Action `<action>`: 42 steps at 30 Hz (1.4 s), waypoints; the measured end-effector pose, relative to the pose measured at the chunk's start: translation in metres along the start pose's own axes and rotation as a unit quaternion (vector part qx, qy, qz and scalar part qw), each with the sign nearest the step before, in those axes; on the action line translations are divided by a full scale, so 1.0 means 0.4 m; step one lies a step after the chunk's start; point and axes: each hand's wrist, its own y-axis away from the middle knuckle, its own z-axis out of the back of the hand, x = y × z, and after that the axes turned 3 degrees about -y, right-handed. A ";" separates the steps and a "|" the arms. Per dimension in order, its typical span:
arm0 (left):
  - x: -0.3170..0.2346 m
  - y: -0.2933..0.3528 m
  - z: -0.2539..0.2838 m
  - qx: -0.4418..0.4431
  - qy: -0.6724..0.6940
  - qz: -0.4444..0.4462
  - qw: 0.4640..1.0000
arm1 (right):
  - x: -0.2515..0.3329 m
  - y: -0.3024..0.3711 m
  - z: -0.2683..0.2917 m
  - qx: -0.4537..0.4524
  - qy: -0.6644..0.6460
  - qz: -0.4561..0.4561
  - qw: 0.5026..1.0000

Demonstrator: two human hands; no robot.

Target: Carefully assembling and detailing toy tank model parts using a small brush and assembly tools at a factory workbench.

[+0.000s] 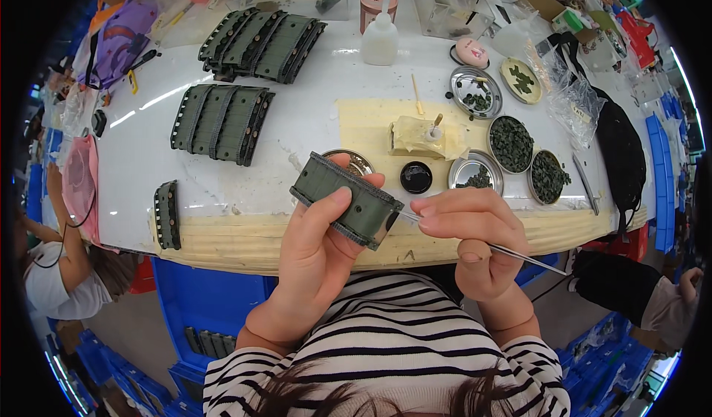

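Observation:
My left hand (315, 228) is closed around a dark green model part (348, 198) with toothed edges and small holes, tilted above the table's near edge. At the part's right end, my right hand (475, 243) pinches metal tweezers (530, 257), their tips close to the part; contact cannot be made out. Just beyond the hands stand a small black round pot (416, 177) and a metal dish (476, 166) with tiny dark green pieces. A round dish (361, 159) is partly hidden behind my left fingers.
Stacked green parts (259, 45), another group (222, 123) and a single part (167, 213) lie at left. Several dishes of small green pieces (512, 144) stand at right beside spare tweezers (586, 183). A taped block (423, 137) and white squeeze bottle (380, 40) stand beyond.

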 end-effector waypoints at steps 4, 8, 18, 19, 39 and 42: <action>0.001 -0.001 -0.003 -0.002 0.006 -0.001 1.000 | -0.001 0.000 0.001 0.011 -0.003 -0.008 1.000; 0.005 -0.002 -0.001 -0.001 0.007 -0.002 1.000 | -0.002 -0.002 0.003 0.015 0.016 -0.003 1.000; 0.005 0.000 0.001 -0.005 0.007 -0.001 1.000 | 0.006 -0.006 -0.003 0.015 0.026 -0.024 0.999; 0.005 -0.001 0.001 -0.005 0.007 -0.002 1.000 | 0.005 -0.006 -0.003 0.016 0.027 -0.024 0.999; 0.017 -0.002 -0.002 -0.014 0.003 -0.016 1.000 | -0.003 0.002 -0.015 0.018 0.101 0.023 0.994; 0.019 -0.002 -0.004 -0.014 0.003 -0.009 1.000 | -0.003 0.004 -0.012 0.022 0.104 0.033 0.994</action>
